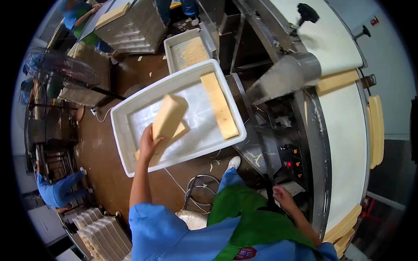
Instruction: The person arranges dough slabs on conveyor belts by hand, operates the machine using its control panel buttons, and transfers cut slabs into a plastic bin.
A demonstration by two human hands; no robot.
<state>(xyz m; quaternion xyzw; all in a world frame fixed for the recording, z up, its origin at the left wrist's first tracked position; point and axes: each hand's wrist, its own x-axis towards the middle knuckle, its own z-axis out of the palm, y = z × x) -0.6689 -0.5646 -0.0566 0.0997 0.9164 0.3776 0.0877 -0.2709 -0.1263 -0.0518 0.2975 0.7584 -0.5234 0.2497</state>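
Observation:
My left hand [149, 142] is closed around the lower end of a long pale-yellow block [167, 115], tilted over a white plastic tub [119, 137]. Partly hidden beneath it, another pale-yellow block [177, 132] lies in the tub. Along the tub's right side rests a flat, long pale-yellow slab [218, 105], apart from my hand. My right hand [284, 198] hangs beside the machine frame, below its control buttons [297, 164]; its fingers are loosely bent and nothing shows in them.
A white conveyor belt [344, 143] runs along the right, with yellow slabs [375, 130] beyond its edge. Behind the tub stands a smaller tub [174, 50] with crumbs. A coiled hose [202, 191] lies near my feet. Co-workers [61, 189] and a fan [61, 65] are at the left.

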